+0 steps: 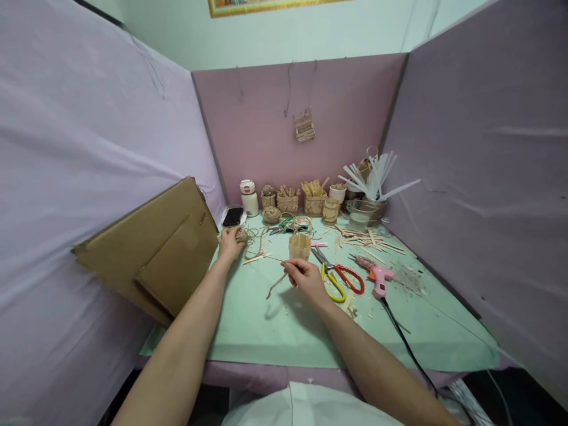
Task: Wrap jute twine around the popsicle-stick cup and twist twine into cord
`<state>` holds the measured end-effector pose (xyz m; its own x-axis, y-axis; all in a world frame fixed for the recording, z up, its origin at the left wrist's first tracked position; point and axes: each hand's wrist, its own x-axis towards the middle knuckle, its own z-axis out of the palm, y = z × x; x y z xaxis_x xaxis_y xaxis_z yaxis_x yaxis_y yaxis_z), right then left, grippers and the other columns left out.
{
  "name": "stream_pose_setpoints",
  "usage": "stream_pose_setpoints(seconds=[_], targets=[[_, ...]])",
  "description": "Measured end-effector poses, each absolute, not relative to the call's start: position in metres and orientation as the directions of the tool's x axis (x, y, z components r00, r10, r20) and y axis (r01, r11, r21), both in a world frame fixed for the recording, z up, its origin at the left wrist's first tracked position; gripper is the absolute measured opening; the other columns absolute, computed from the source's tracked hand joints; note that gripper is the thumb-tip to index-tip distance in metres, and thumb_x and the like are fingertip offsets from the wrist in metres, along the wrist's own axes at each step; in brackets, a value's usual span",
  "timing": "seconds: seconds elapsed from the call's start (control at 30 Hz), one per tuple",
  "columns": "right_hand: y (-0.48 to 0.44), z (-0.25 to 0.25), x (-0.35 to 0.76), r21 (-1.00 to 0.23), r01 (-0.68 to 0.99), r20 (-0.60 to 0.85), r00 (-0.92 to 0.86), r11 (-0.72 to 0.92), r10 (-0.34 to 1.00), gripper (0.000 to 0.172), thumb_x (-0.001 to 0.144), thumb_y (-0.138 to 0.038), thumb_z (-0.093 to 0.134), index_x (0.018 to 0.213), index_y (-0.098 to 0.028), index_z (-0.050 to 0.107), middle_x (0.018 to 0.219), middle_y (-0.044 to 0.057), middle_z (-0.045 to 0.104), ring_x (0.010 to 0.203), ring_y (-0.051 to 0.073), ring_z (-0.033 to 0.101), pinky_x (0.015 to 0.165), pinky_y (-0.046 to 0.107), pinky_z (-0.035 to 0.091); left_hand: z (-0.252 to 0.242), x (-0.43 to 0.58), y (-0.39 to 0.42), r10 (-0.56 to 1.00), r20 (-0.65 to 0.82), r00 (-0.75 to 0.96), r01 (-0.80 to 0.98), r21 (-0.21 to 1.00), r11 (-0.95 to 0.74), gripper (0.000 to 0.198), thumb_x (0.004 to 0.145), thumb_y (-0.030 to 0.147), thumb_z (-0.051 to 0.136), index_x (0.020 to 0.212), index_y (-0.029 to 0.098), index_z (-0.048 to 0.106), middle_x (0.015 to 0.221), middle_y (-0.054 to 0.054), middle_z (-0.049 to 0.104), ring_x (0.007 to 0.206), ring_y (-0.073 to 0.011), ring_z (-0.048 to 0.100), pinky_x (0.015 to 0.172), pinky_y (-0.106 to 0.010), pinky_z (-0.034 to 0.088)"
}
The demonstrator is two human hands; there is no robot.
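At the left of the green tabletop, my left hand (229, 245) is closed on a small ball of brown twine (242, 235). My right hand (307, 283) pinches a length of twine (276, 286) between thumb and fingers, its free end hanging below. A thin strand runs from the pinch leftward to the ball. Just behind my right hand stands a small cup made of wooden sticks (300, 246), its base partly hidden. Scissors with one red and one yellow handle (336, 276) lie open beside my right hand.
A pink glue gun (378, 277) with a black cord lies to the right. Loose wooden sticks (370, 238) and green-handled pliers (290, 226) lie behind. Stick-filled baskets (315, 204), a white bottle (249, 199) and a phone (233, 216) line the back. Cardboard (155, 248) leans at left.
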<state>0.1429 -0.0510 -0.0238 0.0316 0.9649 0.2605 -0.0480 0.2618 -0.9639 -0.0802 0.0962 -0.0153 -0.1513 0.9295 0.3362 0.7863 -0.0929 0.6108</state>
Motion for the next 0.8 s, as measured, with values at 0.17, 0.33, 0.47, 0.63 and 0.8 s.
stream_pose_setpoints(seconds=[0.17,0.33,0.47,0.63,0.8], targets=[[-0.058,-0.002,0.156,-0.897,-0.302,0.290,0.148,0.322,0.946,0.024,0.074,-0.039,0.064,0.080,-0.016,0.067,0.063,-0.001,0.055,0.047,0.007,0.043,0.044,0.022,0.032,-0.007,-0.097,0.098,0.962,-0.061,-0.267,-0.016,0.998,0.059,0.050,0.067,0.033,0.070,0.113,0.028,0.052,0.106,-0.006,0.058,0.085,-0.0186,0.060,0.068,-0.031,0.050],[-0.097,0.042,0.186,-0.777,-0.419,0.405,0.237,0.469,0.883,0.017,0.073,-0.035,0.068,0.080,-0.020,0.068,0.068,0.001,0.058,0.047,0.006,0.043,0.043,0.021,0.034,0.008,-0.106,0.089,0.952,-0.307,0.016,-0.550,0.792,0.265,0.040,0.078,0.052,0.052,0.100,0.019,0.058,0.080,-0.005,0.061,0.057,-0.0125,0.055,0.039,-0.018,0.036],[-0.132,0.071,0.212,-0.725,-0.348,0.498,0.333,0.595,0.801,0.012,0.074,-0.035,0.067,0.078,-0.024,0.067,0.066,0.000,0.052,0.050,0.007,0.043,0.041,0.020,0.033,0.016,-0.104,0.084,0.946,-0.285,0.152,-0.650,0.692,0.313,0.050,0.077,0.060,0.042,0.094,0.016,0.060,0.076,-0.009,0.063,0.054,-0.0148,0.054,0.037,-0.022,0.038],[-0.153,0.090,0.232,-0.650,-0.330,0.556,0.407,0.685,0.724,0.010,0.076,-0.035,0.067,0.077,-0.025,0.068,0.065,-0.001,0.042,0.048,0.006,0.035,0.037,0.018,0.025,0.012,-0.092,0.072,0.911,-0.394,0.118,-0.694,0.624,0.360,0.038,0.078,0.050,0.051,0.095,0.017,0.060,0.079,-0.009,0.065,0.071,-0.0209,0.063,0.062,-0.038,0.054],[-0.165,0.106,0.241,-0.568,-0.397,0.536,0.486,0.721,0.690,0.010,0.068,-0.030,0.075,0.071,-0.022,0.070,0.063,-0.002,0.033,0.045,0.005,0.026,0.034,0.020,0.012,-0.004,-0.086,0.067,0.932,-0.341,-0.121,-0.660,0.729,0.181,0.030,0.079,0.041,0.055,0.097,0.017,0.061,0.079,-0.006,0.067,0.070,-0.0192,0.065,0.065,-0.036,0.055]])
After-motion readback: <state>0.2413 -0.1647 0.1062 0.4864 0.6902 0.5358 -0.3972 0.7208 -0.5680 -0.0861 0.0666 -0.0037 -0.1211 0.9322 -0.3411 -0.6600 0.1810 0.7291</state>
